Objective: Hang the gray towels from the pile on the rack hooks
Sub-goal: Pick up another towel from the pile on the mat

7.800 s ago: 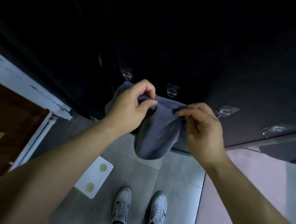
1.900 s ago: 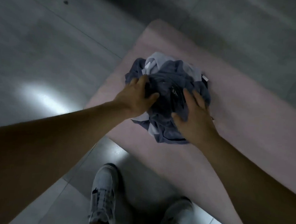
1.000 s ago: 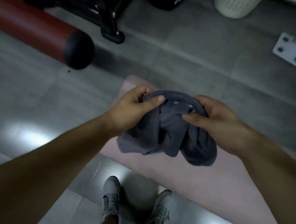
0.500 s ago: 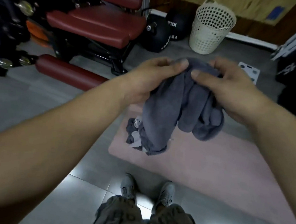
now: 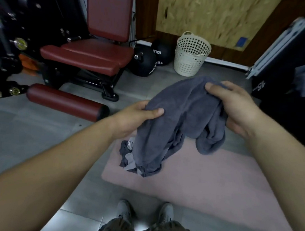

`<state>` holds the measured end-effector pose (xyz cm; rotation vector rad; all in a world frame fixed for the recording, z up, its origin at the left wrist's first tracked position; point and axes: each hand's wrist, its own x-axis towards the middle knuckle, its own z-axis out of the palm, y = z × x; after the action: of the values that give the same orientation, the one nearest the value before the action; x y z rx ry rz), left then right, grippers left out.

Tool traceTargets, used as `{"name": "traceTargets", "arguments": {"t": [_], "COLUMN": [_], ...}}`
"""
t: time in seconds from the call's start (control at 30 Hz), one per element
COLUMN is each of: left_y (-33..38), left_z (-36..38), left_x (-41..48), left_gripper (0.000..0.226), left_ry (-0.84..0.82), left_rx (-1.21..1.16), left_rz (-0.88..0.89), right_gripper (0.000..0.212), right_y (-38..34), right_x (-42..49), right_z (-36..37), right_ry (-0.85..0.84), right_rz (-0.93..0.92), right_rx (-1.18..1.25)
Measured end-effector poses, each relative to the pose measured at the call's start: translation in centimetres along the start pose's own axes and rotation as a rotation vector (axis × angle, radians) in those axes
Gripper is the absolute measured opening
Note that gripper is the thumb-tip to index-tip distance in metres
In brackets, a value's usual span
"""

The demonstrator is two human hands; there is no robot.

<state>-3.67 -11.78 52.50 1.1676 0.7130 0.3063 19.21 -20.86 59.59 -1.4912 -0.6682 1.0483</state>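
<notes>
1. Head view, held item: one gray towel (image 5: 181, 120), bunched and drooping, was up in front of you, above the pink mat (image 5: 207, 172).
2. Your left hand (image 5: 135, 118) was clamped on the towel's left edge, thumb pressed on top of the cloth and fingers beneath.
3. Your right hand (image 5: 238, 108) gripped the upper right edge, thumb on top, with the fingers curled round the gathered folds.
4. Pile (image 5: 127, 155): the remaining gray and pale towels lay crumpled on the near-left part of the mat, partly hidden behind the hanging towel.
5. Cream perforated basket (image 5: 191, 55) stood on the tiled floor by the wall.
6. Black weighted ball (image 5: 160, 52), just left of the basket: white print, only "10" legible.
7. Red padded bench (image 5: 85, 56) and red roller pad (image 5: 65, 102) stood to the left.
8. Black case (image 5: 268, 83), right: white lettering, too cropped to read.
9. Blue label (image 5: 242, 41) on the wooden board: its text was unreadable.
</notes>
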Motion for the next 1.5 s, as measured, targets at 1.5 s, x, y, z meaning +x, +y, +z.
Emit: {"name": "traceTargets", "arguments": {"t": [1.5], "left_y": [-5.2], "left_z": [5.3], "left_x": [2.5], "left_gripper": [0.07], "left_ry": [-0.076], "left_rx": [0.236], "left_rz": [0.064], "right_gripper": [0.031], "right_y": [3.1], "right_x": [-1.7], "right_z": [-3.0], "right_ry": [0.084], "right_rz": [0.389], "right_rx": [0.623]}}
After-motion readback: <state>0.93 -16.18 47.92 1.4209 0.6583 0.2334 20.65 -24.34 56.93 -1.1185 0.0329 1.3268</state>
